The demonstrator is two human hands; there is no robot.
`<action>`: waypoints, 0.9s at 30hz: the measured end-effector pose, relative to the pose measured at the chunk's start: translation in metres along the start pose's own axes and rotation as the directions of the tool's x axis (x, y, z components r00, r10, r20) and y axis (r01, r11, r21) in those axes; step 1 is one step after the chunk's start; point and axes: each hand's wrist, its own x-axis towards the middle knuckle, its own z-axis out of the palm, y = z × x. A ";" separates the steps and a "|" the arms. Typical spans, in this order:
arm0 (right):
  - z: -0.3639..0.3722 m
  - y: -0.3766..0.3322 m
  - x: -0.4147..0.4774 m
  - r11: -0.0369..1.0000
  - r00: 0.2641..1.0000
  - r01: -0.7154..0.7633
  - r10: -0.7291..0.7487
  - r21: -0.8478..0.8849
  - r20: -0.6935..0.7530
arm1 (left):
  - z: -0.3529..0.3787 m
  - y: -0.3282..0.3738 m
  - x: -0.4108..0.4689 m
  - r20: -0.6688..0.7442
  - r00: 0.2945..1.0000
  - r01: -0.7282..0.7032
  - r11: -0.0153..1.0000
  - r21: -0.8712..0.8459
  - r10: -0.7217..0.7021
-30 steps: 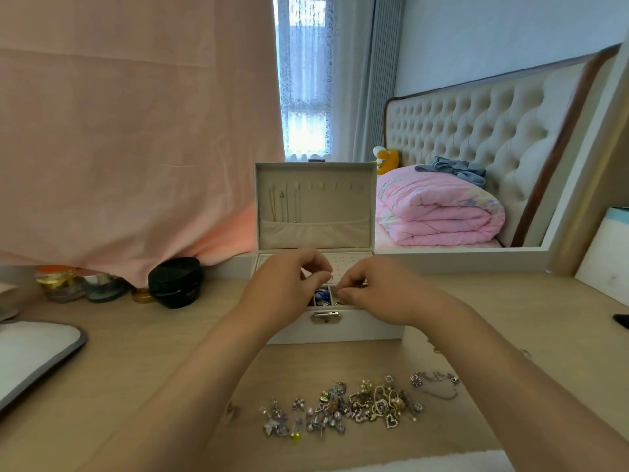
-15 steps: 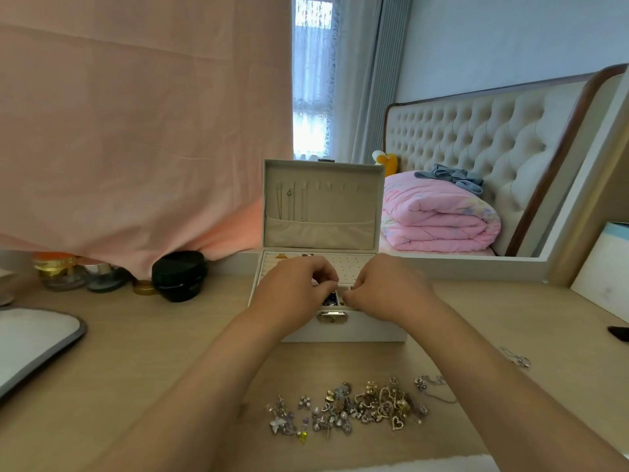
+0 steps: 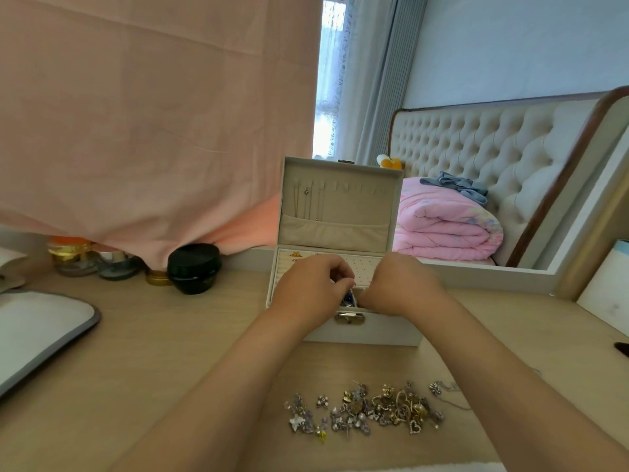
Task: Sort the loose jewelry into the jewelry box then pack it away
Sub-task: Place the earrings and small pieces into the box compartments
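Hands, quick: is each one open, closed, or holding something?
Left hand: fingers curled over the jewelry box; any hold cannot be told.
Right hand: fingers curled, tips hidden; cannot be told.

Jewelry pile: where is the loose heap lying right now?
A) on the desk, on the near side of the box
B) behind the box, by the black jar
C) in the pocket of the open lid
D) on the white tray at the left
A: the jewelry pile lies spread on the bare desk, in front of the open jewelry box on the side nearest the camera.
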 end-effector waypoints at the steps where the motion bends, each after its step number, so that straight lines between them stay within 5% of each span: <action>1: -0.001 0.004 0.001 0.999 1.000 0.011 -0.011 0.034 0.023 | -0.001 0.000 0.000 -0.001 1.000 0.001 1.000 -0.011 -0.001; 5: -0.006 0.020 0.001 0.921 0.989 0.133 -0.146 0.367 0.008 | -0.004 0.004 0.002 -0.033 0.999 -0.004 0.998 -0.061 0.002; 9: -0.004 0.023 -0.004 0.680 0.968 0.227 -0.233 0.697 -0.089 | -0.005 0.007 0.004 -0.079 0.997 0.010 0.985 -0.174 -0.024; 13: 0.002 0.029 -0.001 0.594 0.966 0.193 -0.254 0.781 -0.045 | -0.005 0.007 0.005 -0.044 0.998 0.023 0.977 -0.212 -0.033; 15: 0.006 0.031 0.002 0.622 0.965 0.209 -0.257 0.755 -0.055 | -0.007 0.005 0.004 0.016 1.000 -0.002 0.996 -0.090 0.004; 19: 0.012 0.035 0.006 0.866 0.948 0.317 -0.300 0.387 -0.105 | -0.008 -0.003 0.002 0.134 0.983 -0.160 0.955 0.249 0.130; 27: 0.009 0.031 0.001 0.888 0.911 0.406 -0.413 0.215 -0.011 | -0.012 -0.004 0.000 0.250 0.958 -0.224 0.913 0.340 0.142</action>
